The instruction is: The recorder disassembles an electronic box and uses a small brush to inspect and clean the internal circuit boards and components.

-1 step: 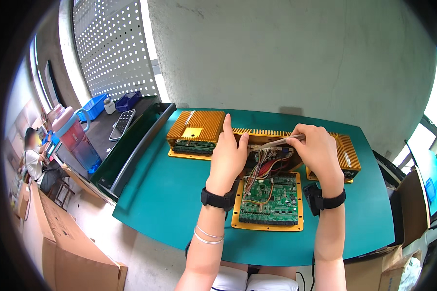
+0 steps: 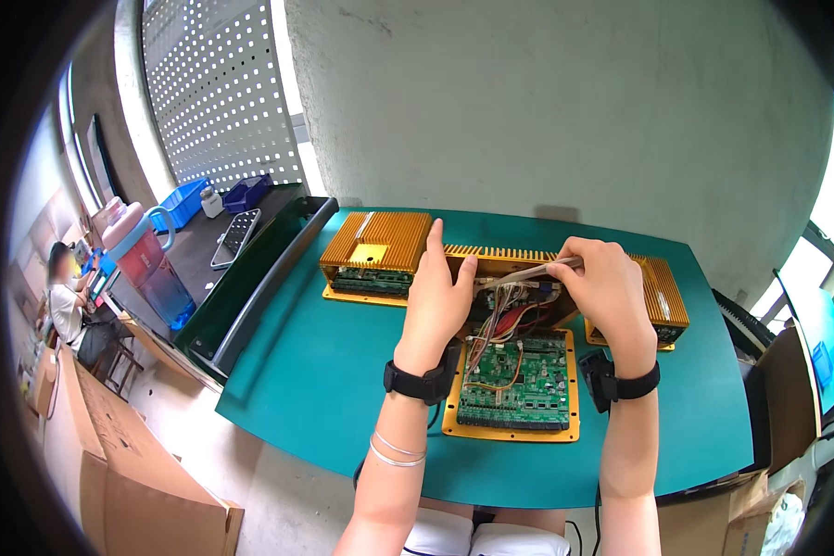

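Gold-coloured finned metal housing (image 2: 505, 261), opened up and tilted on its edge, stands near the middle of the teal table (image 2: 324, 371), a little toward the far edge, with a bundle of red, white and yellow wires (image 2: 500, 320) running out of it down to a green circuit board (image 2: 519, 380) that lies flat on a gold base plate (image 2: 449, 422) just in front, toward the near edge. The left hand (image 2: 440, 296) rests flat against the left end of the housing, fingers pointing upward and thumb hooked over its top rim, steadying it rather than clenching it. The right hand (image 2: 607, 292) is at the right end of the housing, its thumb and forefinger pinched shut on a thin flat pale ribbon cable (image 2: 528, 272) that runs leftward across the open top. Both wrists carry black bands, and the left forearm has two thin silver bangles (image 2: 394, 451). A second gold finned unit (image 2: 375, 252), closed, lies toward the far left corner of the table, and a third gold finned unit (image 2: 663, 296) sits toward the right edge, partly hidden behind the right hand. Beyond the left edge runs a dark green bench (image 2: 250, 278) with a keypad-like device (image 2: 236, 236) and blue bins (image 2: 213, 196); a cardboard box (image 2: 111, 482) stands on the floor lower left.
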A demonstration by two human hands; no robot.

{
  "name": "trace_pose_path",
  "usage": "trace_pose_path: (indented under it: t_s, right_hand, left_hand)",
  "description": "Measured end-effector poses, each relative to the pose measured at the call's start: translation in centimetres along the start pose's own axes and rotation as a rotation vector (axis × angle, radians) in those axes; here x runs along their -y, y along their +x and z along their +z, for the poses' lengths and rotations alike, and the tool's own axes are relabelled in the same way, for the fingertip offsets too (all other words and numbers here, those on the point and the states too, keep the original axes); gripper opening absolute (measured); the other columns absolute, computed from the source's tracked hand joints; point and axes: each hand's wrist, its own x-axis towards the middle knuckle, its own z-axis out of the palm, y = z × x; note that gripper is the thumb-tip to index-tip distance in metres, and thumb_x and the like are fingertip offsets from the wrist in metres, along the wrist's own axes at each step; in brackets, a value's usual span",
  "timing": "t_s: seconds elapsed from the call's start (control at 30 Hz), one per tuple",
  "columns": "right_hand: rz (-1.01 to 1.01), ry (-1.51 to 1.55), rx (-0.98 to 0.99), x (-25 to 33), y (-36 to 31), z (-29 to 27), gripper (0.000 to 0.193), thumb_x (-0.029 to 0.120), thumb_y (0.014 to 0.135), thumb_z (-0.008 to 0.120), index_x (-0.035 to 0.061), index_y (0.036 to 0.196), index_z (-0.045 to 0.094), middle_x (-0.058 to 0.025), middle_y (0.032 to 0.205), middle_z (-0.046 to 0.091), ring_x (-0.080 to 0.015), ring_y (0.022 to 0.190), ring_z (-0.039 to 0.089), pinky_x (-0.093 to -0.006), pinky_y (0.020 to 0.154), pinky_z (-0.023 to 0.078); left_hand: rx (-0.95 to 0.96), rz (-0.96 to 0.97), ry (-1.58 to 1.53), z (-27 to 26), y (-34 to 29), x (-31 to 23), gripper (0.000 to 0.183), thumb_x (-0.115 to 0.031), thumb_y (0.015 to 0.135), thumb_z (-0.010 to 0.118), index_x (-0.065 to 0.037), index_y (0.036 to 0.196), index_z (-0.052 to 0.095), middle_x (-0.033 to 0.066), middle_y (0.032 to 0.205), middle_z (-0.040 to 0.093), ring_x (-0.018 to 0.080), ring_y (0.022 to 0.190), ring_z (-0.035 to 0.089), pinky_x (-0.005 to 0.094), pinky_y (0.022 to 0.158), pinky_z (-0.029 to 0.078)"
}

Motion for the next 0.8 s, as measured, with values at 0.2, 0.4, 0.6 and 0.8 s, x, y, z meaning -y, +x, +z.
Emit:
trace_pose_path:
  t_s: [0.2, 0.4, 0.6, 0.8]
  right_hand:
    - [-0.036, -0.013, -0.051, 0.0, -0.1, 0.4, 0.020, 0.024, 0.085, 0.067, 0.0041, 0.081, 0.066, -0.0117, 0.071, 0.067, -0.0318, 0.071, 0.065, -0.0414, 0.066, 0.050]
    - [-0.016, -0.054, 0.021, 0.5, -0.7, -0.4, 0.019, 0.023, 0.084, 0.067, 0.0043, 0.082, 0.066, -0.0109, 0.074, 0.068, -0.0315, 0.074, 0.065, -0.0421, 0.067, 0.050]
    - [-0.059, -0.094, 0.075, 0.2, -1.4, -1.0, 0.018, 0.021, 0.085, 0.066, 0.0029, 0.083, 0.066, -0.0120, 0.075, 0.067, -0.0312, 0.076, 0.064, -0.0417, 0.068, 0.049]
    - [-0.141, 0.047, 0.231, 0.0, -2.4, -3.4, 0.018, 0.017, 0.087, 0.060, 0.0024, 0.092, 0.069, -0.0129, 0.077, 0.068, -0.0330, 0.074, 0.063, -0.0400, 0.069, 0.049]
  left_hand:
    - [-0.117, 0.040, -0.490, 0.7, -0.8, 2.1, 0.050, -0.023, 0.101, 0.048, -0.004, 0.146, 0.035, 0.0179, 0.144, 0.043, 0.0248, 0.135, 0.039, 0.0346, 0.111, 0.029]
    - [-0.040, -0.053, -0.662, 0.2, -0.9, 1.8, 0.043, -0.022, 0.103, 0.043, -0.005, 0.142, 0.042, 0.0126, 0.145, 0.043, 0.0218, 0.137, 0.034, 0.0336, 0.114, 0.024]
    - [0.040, -0.021, -0.776, 0.4, -1.0, 2.1, 0.041, -0.029, 0.105, 0.038, -0.008, 0.139, 0.047, 0.0105, 0.142, 0.046, 0.0177, 0.136, 0.033, 0.0313, 0.114, 0.019]
    - [0.099, -0.056, -0.928, 0.1, -1.0, 2.4, 0.041, -0.027, 0.105, 0.037, -0.007, 0.139, 0.047, 0.0085, 0.137, 0.047, 0.0150, 0.131, 0.037, 0.0289, 0.112, 0.022]
